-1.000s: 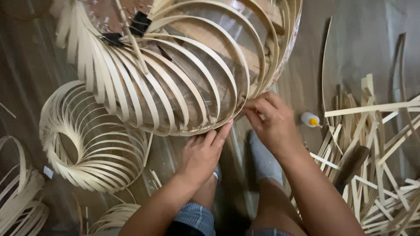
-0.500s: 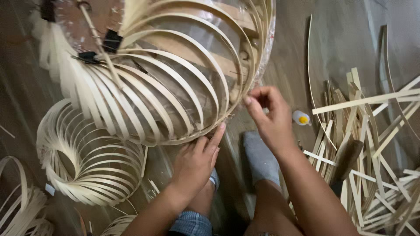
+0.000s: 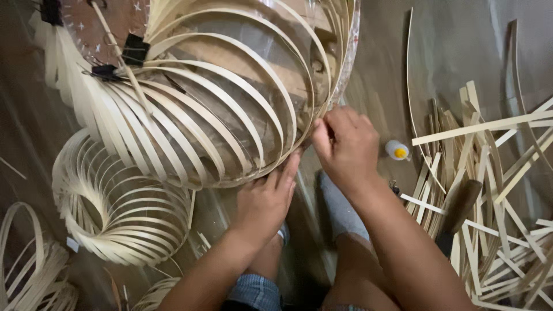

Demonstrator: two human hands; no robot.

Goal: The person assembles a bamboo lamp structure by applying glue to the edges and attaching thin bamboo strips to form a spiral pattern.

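Observation:
A large shade-like frame of curved bamboo strips (image 3: 219, 98) lies on the floor in front of me, with black binder clips (image 3: 133, 49) holding strips at its upper left. My left hand (image 3: 266, 198) presses flat against the frame's lower rim. My right hand (image 3: 344, 144) pinches the ends of the strips at the rim, fingers closed on them. Beneath the hands are my knees and a grey-socked foot (image 3: 340, 210).
A smaller bamboo-strip ring form (image 3: 124, 213) lies at the lower left, with another coil (image 3: 29, 270) at the left edge. Several loose bamboo strips (image 3: 489, 190) are piled on the right. A small bottle with a yellow cap (image 3: 397, 151) and a wooden-handled tool (image 3: 458, 207) lie there too.
The view has shifted, so the frame sits higher and further left. My right hand has closed tighter on the rim strips. My left hand stays pressed on the lower rim.

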